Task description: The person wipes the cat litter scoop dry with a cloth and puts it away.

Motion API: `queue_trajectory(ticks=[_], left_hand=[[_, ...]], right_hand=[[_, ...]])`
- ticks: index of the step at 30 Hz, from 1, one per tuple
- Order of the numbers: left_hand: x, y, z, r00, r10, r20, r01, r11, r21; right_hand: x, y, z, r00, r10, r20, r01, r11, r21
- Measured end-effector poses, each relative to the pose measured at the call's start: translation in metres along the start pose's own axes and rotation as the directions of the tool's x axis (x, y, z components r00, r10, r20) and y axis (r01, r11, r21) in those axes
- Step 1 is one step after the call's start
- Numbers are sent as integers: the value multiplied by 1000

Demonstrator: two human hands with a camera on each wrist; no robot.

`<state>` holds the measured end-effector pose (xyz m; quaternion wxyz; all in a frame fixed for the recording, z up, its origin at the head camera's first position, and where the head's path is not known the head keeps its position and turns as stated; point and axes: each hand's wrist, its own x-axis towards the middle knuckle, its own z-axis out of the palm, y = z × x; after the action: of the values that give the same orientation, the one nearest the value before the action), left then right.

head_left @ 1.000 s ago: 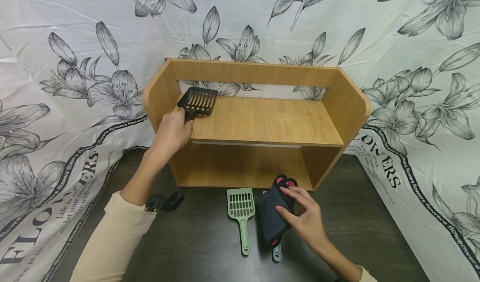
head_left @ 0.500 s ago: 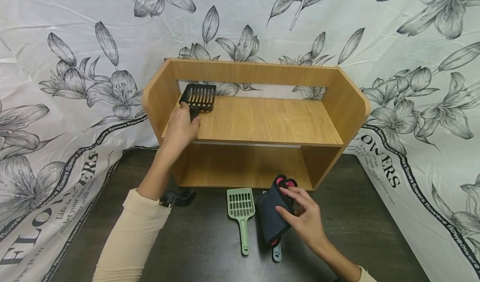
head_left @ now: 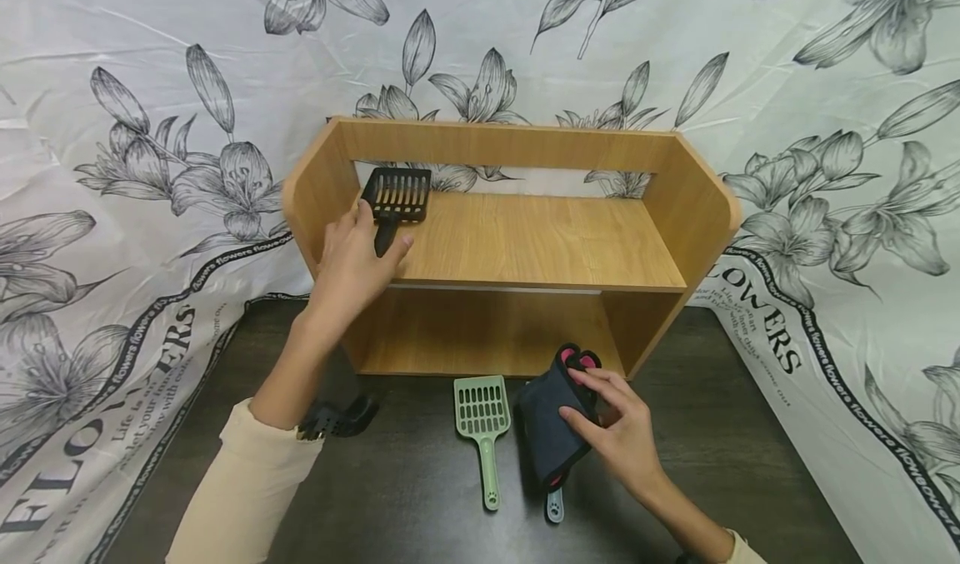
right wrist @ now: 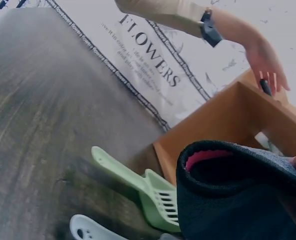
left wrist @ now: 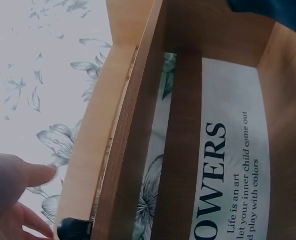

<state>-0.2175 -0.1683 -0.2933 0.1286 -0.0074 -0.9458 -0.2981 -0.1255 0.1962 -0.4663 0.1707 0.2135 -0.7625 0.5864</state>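
Note:
A black slotted litter scoop (head_left: 397,196) lies on the upper shelf at its left end. Its handle end (left wrist: 74,229) shows at the shelf edge in the left wrist view. My left hand (head_left: 356,256) is around that handle with thumb and fingers spread apart, not gripping it. My right hand (head_left: 618,426) pinches a folded dark navy cloth piece (head_left: 551,422) with black edging and a pink inside; its exact kind is unclear. In the right wrist view the cloth (right wrist: 232,200) shows an open, rounded fold. Beneath it pokes out a pale blue handle (head_left: 554,506), the rest hidden.
A green litter scoop (head_left: 482,414) lies on the dark table (head_left: 405,481), left of the cloth. The two-level wooden shelf (head_left: 525,239) stands behind, with side panels and a back rail. Flower-printed sheeting (head_left: 150,172) hangs behind and beside it.
My left hand has set the black scoop down flat, then loosened its fingers from the handle and drawn slightly back. My right hand has shifted the cloth slightly to the right.

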Motion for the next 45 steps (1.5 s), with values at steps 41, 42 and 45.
queue_trajectory(ticks=[41,42,45], left_hand=[[-161,-28,206,974,44,220,-58,997,57],[-163,-28,210,974,32,223,-49,996,74],[-166,-30,218,977,8,211,-32,993,109]], right_hand=[[37,-8,-58,988,-134,72,146,966,-212],[37,-8,-58,990,-125,72,138,966,-217],[36,-7,-60,992,-99,73,113,968,-223]])
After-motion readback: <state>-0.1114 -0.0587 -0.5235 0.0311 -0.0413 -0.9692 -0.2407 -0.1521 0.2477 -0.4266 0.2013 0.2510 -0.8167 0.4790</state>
